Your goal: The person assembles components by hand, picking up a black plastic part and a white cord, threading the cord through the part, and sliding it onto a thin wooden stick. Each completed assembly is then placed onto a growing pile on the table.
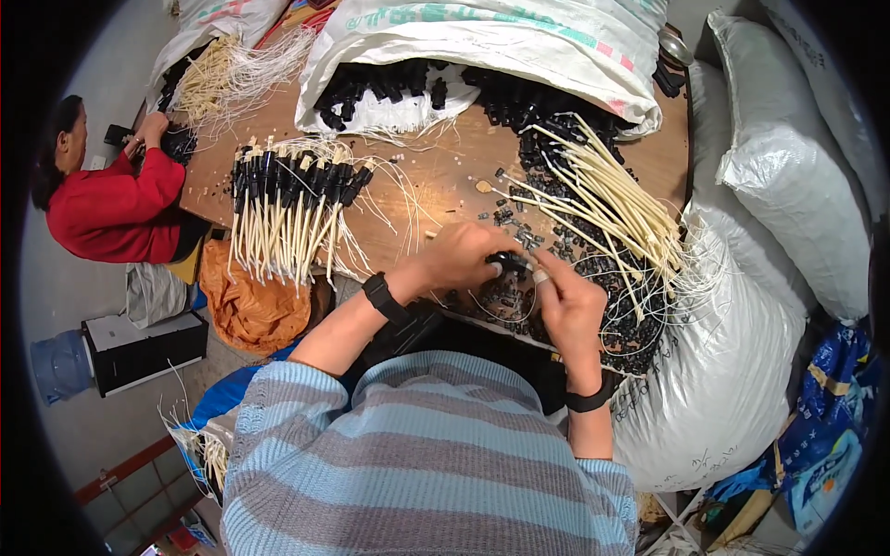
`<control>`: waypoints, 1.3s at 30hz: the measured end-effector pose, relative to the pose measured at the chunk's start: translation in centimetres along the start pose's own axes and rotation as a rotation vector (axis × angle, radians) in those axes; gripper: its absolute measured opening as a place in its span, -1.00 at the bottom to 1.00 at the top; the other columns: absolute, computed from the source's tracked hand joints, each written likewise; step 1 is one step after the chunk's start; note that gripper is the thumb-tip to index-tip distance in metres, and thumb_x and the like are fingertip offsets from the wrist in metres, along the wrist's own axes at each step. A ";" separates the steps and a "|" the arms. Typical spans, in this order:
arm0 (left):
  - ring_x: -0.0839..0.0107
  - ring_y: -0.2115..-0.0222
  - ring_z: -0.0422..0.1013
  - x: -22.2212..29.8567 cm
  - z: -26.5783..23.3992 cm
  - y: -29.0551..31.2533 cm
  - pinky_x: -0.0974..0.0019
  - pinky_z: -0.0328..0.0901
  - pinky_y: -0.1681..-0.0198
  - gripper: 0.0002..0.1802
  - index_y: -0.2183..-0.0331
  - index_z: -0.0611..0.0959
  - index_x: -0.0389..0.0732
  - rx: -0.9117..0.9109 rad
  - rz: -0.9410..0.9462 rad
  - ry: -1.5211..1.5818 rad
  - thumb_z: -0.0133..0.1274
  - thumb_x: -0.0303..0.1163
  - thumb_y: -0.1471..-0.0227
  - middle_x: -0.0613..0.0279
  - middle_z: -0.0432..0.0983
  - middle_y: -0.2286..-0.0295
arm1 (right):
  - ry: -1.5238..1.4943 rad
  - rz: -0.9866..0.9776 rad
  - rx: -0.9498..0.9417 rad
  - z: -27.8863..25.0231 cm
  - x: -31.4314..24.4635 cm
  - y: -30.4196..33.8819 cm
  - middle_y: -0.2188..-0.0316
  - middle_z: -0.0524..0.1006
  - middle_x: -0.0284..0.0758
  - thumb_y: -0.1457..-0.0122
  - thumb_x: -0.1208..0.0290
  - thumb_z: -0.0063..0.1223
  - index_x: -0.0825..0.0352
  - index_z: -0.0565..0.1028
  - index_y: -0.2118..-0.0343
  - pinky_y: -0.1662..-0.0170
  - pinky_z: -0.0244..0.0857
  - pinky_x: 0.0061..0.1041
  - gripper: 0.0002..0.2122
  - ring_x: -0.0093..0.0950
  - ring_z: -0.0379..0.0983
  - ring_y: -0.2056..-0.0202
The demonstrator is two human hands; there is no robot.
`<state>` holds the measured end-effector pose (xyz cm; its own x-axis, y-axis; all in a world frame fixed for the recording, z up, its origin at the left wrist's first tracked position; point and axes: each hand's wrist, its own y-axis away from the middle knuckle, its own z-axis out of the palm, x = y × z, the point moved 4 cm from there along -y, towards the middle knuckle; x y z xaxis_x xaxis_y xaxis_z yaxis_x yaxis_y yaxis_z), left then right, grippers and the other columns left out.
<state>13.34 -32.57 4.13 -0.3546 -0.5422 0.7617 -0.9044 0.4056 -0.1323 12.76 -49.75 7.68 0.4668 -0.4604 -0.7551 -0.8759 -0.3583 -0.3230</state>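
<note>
Above the near edge of the table, my left hand (461, 259) is closed round a black plastic fitting (508, 260). The end of a pale sleeved cord pokes out at the left of its knuckles. Close against it, my right hand (571, 304) pinches with thumb and forefinger at the fitting's right end; what sits between these fingertips is too small to make out. Small black and grey plastic pieces (565, 248) lie scattered under and beyond both hands. On the right rests a bundle of cream sleeved wires (616, 199) with thin white ends.
At the left of the table (422, 176) lies a row of black fittings with cream cords (287, 199). A white woven sack (501, 37) spills black parts at the back. Stuffed sacks (714, 371) crowd the right side. A person in red (120, 208) works at the far left.
</note>
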 end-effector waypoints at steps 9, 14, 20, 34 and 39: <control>0.04 0.36 0.49 0.8 -1.1 0.3 0.15 0.38 0.26 -0.61 0.30 0.65 -0.21 0.158 -0.177 -0.094 0.02 -0.51 0.34 0.02 0.57 0.41 | 0.353 -0.284 -0.093 1.9 0.0 0.0 0.59 0.49 -0.28 0.09 0.58 0.11 0.21 0.55 0.10 0.57 0.30 -0.44 -0.61 -0.34 0.43 0.65; 0.06 0.38 0.49 0.3 -2.2 1.8 0.13 0.38 0.32 -0.66 0.33 0.65 -0.20 0.210 -0.319 -0.170 0.04 -0.47 0.31 0.03 0.57 0.44 | 0.240 -0.263 -0.103 2.7 -0.6 -0.7 0.54 0.54 -0.29 0.06 0.57 0.10 0.18 0.56 0.10 0.53 0.33 -0.45 -0.62 -0.34 0.45 0.63; 0.31 0.56 0.45 2.7 -3.3 3.1 0.31 0.29 0.62 -0.76 0.43 0.59 -0.18 0.496 0.137 -0.495 0.07 -0.48 0.34 0.28 0.44 0.59 | -0.362 0.442 -0.271 4.9 0.9 -2.5 0.73 0.25 -0.58 -0.02 0.50 0.22 0.37 0.54 0.38 0.60 -0.04 -0.67 -0.88 -0.75 0.10 0.67; 0.17 0.08 0.33 -5.9 -20.7 16.9 0.02 0.06 -0.08 -0.75 0.41 0.57 -0.16 0.980 -0.377 -0.861 0.06 -0.42 0.32 0.19 0.51 0.24 | 0.016 -0.225 -0.057 7.4 -6.0 -8.5 0.23 0.54 -0.17 -0.12 0.57 0.04 0.42 0.54 0.27 0.13 0.33 -0.44 -0.87 -0.31 0.49 0.23; 0.03 -0.09 0.17 -15.7 -24.3 22.0 -0.04 -0.08 -0.19 -0.54 0.10 0.49 -0.25 1.013 -1.017 -0.610 -0.02 -0.32 0.10 0.03 0.33 -0.02 | -0.071 -0.253 -0.498 13.4 -8.9 -4.2 0.20 0.54 -0.25 0.01 0.46 0.20 0.30 0.59 0.25 0.14 0.37 -0.41 -0.78 -0.25 0.51 0.20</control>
<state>4.81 2.73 4.64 0.6718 -0.5783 0.4630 -0.5029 -0.8149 -0.2882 10.62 -33.22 8.13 0.6306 -0.2604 -0.7311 -0.5660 -0.7988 -0.2037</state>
